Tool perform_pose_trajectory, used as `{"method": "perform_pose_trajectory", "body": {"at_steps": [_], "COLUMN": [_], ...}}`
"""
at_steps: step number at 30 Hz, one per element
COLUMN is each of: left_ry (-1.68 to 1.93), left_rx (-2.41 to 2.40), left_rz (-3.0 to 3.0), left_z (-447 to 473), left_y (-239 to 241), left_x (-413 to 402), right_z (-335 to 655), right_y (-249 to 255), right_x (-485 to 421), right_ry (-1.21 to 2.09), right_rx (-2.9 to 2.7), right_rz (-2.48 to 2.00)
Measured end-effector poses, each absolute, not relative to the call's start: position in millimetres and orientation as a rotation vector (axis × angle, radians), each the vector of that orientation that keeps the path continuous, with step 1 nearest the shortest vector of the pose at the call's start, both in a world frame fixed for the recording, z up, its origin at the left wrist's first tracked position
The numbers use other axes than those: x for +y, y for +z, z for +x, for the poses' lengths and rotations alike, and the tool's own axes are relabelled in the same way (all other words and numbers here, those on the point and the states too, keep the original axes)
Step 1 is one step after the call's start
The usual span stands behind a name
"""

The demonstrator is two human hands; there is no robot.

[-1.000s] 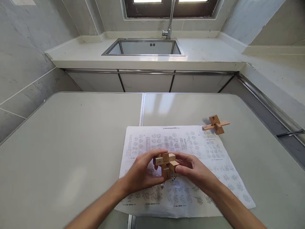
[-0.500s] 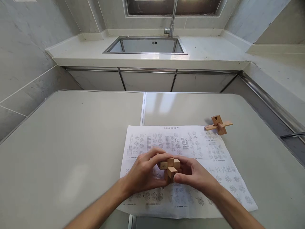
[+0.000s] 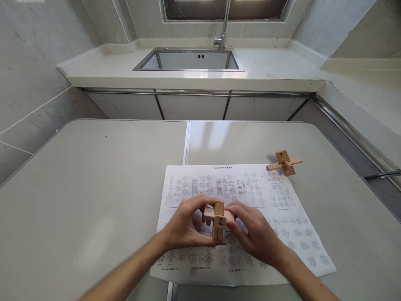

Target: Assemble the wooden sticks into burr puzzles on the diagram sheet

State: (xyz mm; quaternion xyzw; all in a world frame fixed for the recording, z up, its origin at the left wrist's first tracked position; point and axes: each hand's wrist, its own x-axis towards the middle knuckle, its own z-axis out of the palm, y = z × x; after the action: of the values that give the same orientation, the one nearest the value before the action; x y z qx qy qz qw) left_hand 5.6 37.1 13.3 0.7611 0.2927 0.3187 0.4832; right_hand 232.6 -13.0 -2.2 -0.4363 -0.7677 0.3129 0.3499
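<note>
Both my hands hold a wooden block puzzle (image 3: 218,220) above a printed instruction sheet (image 3: 275,217). The puzzle is a cluster of interlocked light-wood bars; one end face shows a handwritten "2". My left hand (image 3: 184,228) grips its left side with curled fingers. My right hand (image 3: 253,234) pinches its right side, fingers closed on the wood. A second, smaller wooden cross piece (image 3: 284,163) with a handwritten mark lies on the table past the sheet's far right corner, away from both hands.
The grey table (image 3: 94,200) has a seam running down its middle. Beyond it a white counter (image 3: 275,69) holds a steel sink (image 3: 188,60) with a tap (image 3: 222,25). A metal rail (image 3: 360,138) runs along the right side.
The puzzle has been turned in my hands, so the face marked "2" now shows toward me. Both hands stay closed on it over the sheet.
</note>
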Motion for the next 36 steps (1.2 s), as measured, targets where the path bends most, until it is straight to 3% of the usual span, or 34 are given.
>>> {"method": "perform_pose_trajectory", "body": {"at_steps": [3, 8, 16, 25, 36], "left_ry": [0.804, 0.846, 0.736, 0.731, 0.723], "left_rx": [0.694, 0.677, 0.782, 0.955, 0.958], "left_rz": [1.903, 1.968, 1.757, 1.627, 1.701], "left_z": [7.3, 7.7, 4.8, 7.1, 5.5], "left_y": [15.1, 15.1, 7.8, 14.1, 11.4], "left_x": [36.5, 35.3, 35.8, 38.3, 38.4], "right_z": [230.8, 227.8, 230.2, 261.5, 286.3], "right_y": [1.7, 10.5, 10.9, -0.3, -2.1], "right_x": [-13.4, -13.0, -6.2, 20.8, 30.8], "right_ry": [0.96, 1.474, 1.713, 1.657, 1.536], "right_rx": [-1.922, -1.657, -1.204, -0.31, -0.154], "right_rz": [-1.143, -1.105, -1.098, -1.022, -0.827]}}
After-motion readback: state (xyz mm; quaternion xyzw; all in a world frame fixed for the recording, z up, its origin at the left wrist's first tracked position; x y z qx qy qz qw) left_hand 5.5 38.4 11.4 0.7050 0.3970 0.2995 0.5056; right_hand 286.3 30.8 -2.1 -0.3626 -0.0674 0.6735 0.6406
